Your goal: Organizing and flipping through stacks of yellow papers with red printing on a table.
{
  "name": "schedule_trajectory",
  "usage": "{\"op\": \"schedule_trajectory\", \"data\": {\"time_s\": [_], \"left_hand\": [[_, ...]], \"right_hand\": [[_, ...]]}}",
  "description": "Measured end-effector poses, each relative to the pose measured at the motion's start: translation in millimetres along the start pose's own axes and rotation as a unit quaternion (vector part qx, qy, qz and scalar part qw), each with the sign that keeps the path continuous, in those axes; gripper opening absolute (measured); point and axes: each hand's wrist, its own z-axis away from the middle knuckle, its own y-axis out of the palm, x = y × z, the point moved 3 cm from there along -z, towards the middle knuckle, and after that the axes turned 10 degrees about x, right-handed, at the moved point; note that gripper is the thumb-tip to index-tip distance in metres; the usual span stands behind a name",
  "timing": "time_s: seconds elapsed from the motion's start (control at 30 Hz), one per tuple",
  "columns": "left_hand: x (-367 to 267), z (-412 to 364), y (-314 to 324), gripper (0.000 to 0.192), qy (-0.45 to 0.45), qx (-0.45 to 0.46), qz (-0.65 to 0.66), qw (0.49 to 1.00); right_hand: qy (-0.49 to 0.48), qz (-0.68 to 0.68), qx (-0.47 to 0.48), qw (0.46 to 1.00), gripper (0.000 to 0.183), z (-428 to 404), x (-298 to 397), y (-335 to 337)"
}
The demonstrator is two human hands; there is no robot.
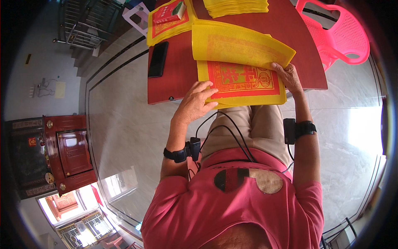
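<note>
A stack of yellow paper sheets with red printed panels (242, 82) lies at the near edge of the dark red table (307, 67). My right hand (289, 76) pinches the near right corner of a lifted yellow sheet or layer of sheets (239, 45), thumb on top. The raised layer curves back over the far part of the stack and shows its plain side. My left hand (197, 101) rests at the stack's left edge, fingers spread, fingertips on the printed sheet.
A black smartphone (158, 59) lies left on the table. Behind it a red box (169, 13) sits on another printed paper stack (155, 34). More folded yellow paper (236, 7) lies at the far edge. A pink plastic chair (345, 34) stands to the right.
</note>
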Motion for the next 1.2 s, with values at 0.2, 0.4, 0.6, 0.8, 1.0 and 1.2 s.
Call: {"op": "schedule_trajectory", "data": {"time_s": [0.2, 0.4, 0.6, 0.8, 1.0, 1.2], "left_hand": [[1, -2, 0, 0.029, 0.019, -0.039, 0.002, 0.999], [5, -3, 2, 0.017, 0.034, -0.07, 0.032, 0.996], [6, -3, 3, 0.017, 0.048, -0.1, 0.028, 0.993], [9, -4, 3, 0.015, 0.04, -0.112, 0.058, 0.991], [15, 0, 1, 0.011, 0.041, -0.104, 0.115, 0.987], [15, -1, -4, 0.008, 0.032, -0.125, 0.166, 0.978]], "right_hand": [[-0.007, 0.003, -0.003, 1.0, 0.03, -1, -1, -1], [0.002, 0.002, 0.005, 1.0, 0.03, -1, 1, 0], [0.0, -0.002, 0.003, 1.0, 0.031, 0, 1, 0], [0.004, 0.002, 0.008, 1.0, 0.03, 0, 2, 1], [-0.02, -0.017, 0.003, 1.0, 0.029, -1, -2, -1], [-0.008, 0.003, 0.009, 1.0, 0.028, -1, 1, 1]]}}
